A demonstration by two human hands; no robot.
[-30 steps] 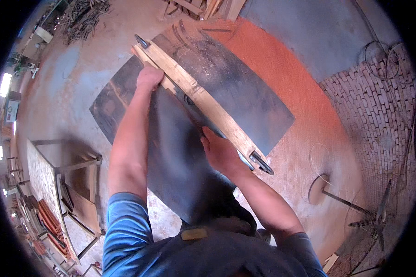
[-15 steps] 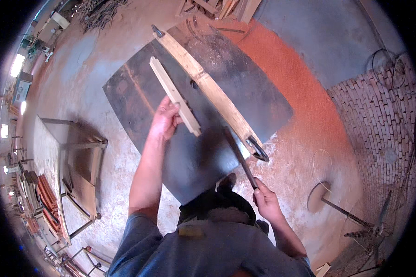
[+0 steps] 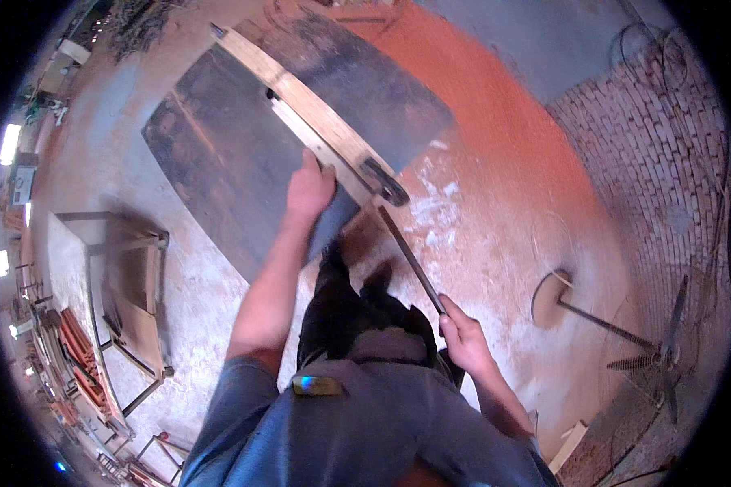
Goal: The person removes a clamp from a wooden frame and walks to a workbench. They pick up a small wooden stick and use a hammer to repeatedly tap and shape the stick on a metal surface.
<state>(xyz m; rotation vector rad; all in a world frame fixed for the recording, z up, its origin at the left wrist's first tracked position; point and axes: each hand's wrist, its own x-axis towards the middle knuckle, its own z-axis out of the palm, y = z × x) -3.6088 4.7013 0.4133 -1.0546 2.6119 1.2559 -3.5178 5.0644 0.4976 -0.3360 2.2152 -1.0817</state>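
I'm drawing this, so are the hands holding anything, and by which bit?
The left hand holds a pale wooden strip, seemingly near its middle; the right hand holds a dark rod by the end nearest the body.

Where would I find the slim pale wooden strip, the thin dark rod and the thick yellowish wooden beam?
Slim pale wooden strip [image 3: 322,145]: head view, on its long face.
Thin dark rod [image 3: 409,256]: head view, midway along its shaft.
Thick yellowish wooden beam [image 3: 321,112]: head view, middle of its upper side.
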